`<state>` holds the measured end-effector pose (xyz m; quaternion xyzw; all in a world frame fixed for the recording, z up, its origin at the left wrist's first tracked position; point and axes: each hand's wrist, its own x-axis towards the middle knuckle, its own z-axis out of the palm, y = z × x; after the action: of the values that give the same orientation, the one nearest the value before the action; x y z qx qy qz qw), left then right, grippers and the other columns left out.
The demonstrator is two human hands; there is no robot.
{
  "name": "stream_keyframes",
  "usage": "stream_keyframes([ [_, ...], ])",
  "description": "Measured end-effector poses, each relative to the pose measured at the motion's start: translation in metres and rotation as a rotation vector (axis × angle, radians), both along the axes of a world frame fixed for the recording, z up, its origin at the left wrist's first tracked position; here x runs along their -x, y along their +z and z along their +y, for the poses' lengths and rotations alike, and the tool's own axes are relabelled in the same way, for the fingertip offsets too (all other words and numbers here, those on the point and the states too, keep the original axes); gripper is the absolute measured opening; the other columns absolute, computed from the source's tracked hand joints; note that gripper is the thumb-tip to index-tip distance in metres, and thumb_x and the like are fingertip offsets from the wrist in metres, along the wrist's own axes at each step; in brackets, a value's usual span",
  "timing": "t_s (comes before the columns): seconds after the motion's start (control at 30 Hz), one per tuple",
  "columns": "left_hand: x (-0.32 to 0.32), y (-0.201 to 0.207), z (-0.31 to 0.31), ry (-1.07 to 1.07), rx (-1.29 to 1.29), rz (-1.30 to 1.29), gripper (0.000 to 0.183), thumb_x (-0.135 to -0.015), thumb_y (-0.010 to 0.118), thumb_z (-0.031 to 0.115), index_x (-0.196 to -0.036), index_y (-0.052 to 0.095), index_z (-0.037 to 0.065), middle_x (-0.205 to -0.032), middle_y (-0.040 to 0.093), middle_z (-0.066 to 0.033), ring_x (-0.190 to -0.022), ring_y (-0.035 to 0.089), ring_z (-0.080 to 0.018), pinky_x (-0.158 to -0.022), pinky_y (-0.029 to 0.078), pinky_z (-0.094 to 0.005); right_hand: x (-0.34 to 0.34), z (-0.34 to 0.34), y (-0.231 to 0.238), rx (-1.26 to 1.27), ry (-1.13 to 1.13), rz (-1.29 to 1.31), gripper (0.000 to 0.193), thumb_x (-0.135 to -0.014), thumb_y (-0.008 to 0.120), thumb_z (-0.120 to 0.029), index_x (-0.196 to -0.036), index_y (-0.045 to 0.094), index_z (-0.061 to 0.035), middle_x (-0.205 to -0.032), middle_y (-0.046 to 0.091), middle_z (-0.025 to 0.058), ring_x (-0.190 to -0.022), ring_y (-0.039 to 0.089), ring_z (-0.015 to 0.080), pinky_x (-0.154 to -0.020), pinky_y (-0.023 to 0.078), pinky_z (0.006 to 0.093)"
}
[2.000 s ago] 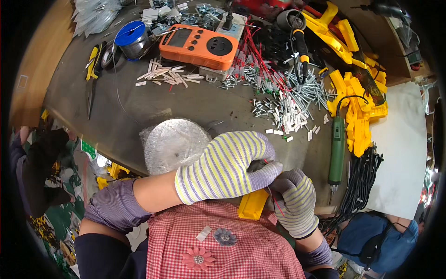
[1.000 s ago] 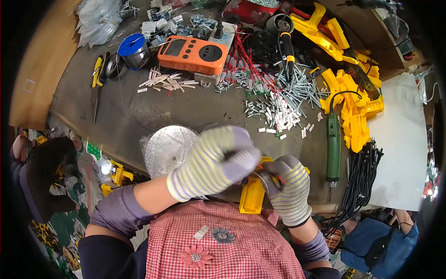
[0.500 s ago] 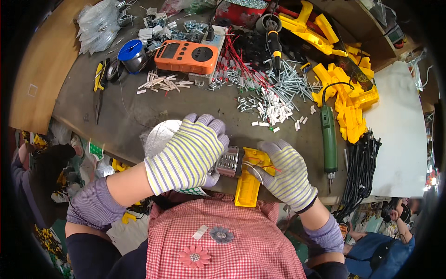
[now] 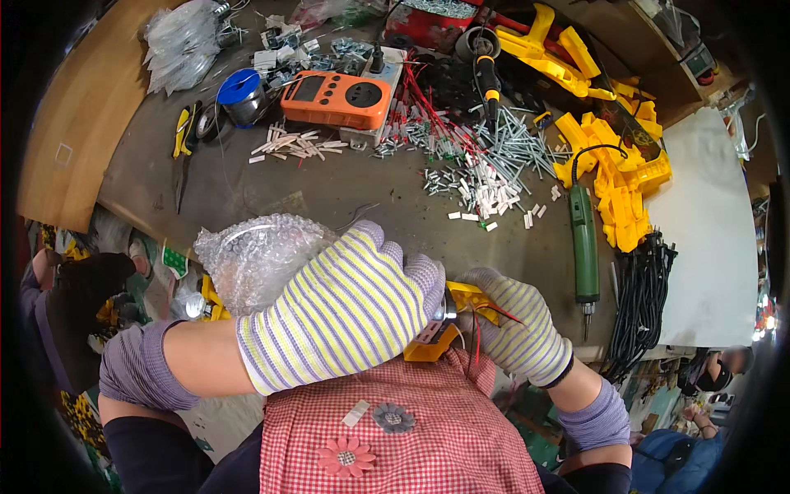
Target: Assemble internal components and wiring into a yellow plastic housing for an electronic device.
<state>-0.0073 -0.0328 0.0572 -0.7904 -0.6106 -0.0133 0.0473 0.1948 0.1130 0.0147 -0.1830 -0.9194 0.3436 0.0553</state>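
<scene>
In striped knit gloves, both my hands work close together just above my apron. My left hand point(image 4: 354, 309) is closed around a metal part point(image 4: 446, 306), and its palm and fingers hide most of that part. Against the part's right side sits a yellow plastic housing point(image 4: 428, 346), gripped by the bent fingers of my right hand point(image 4: 520, 325). Thin red and black wires point(image 4: 500, 311) come out of the housing beside the right fingers. Just behind my left hand lies a crumpled bundle of bubble wrap point(image 4: 259, 257).
Toward the back are an orange meter point(image 4: 337, 99), a solder spool point(image 4: 242, 97), pliers point(image 4: 183, 148) and scattered screws point(image 4: 518, 144). On the right lie a green electric screwdriver point(image 4: 583, 247), black cables point(image 4: 640, 305) and yellow plastic shells point(image 4: 621, 198).
Both hands have tilted the housing and metal part, so the perforated metal side is now mostly hidden. My left hand moved right and nearer me. The bubble wrap shows more fully.
</scene>
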Motion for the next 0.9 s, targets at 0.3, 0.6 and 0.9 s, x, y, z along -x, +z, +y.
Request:
stream_keyframes([
  [0.3, 0.007, -0.004, 0.004, 0.007, -0.001, -0.009, 0.046, -0.081, 0.063, 0.031, -0.117, 0.067, 0.004, -0.086, 0.062, -0.0053, -0.071, 0.062, -0.0205, -0.07, 0.045, -0.0387, 0.004, 0.01, -0.002, 0.512, -0.093, 0.096, 0.038, -0.091, 0.072, -0.033, -0.107, 0.069, 0.001, -0.089, 0.071, 0.019, -0.084, 0.071, 0.0356, -0.074, 0.056, 0.039],
  [0.6, 0.051, -0.045, 0.017, 0.065, 0.239, -0.338, 0.079, -0.06, 0.081, 0.045, -0.127, 0.063, 0.007, -0.106, 0.062, -0.0101, -0.098, 0.061, -0.0282, -0.087, 0.045, -0.0441, 0.012, 0.024, -0.001, -0.113, -0.154, 0.055, 0.049, -0.078, 0.08, -0.041, -0.105, 0.066, -0.0024, -0.083, 0.067, 0.0148, -0.081, 0.066, 0.0363, -0.072, 0.053, 0.0433],
  [0.9, 0.026, -0.037, 0.042, 0.188, -0.052, -0.772, 0.066, -0.068, 0.084, 0.034, -0.124, 0.065, 0.006, -0.115, 0.061, -0.0145, -0.111, 0.056, -0.0338, -0.096, 0.044, -0.0441, -0.02, 0.012, -0.002, -0.214, -0.427, 0.23, 0.047, -0.073, 0.082, -0.014, -0.115, 0.065, -0.0031, -0.096, 0.067, 0.0106, -0.094, 0.062, 0.033, -0.083, 0.052, 0.0411],
])
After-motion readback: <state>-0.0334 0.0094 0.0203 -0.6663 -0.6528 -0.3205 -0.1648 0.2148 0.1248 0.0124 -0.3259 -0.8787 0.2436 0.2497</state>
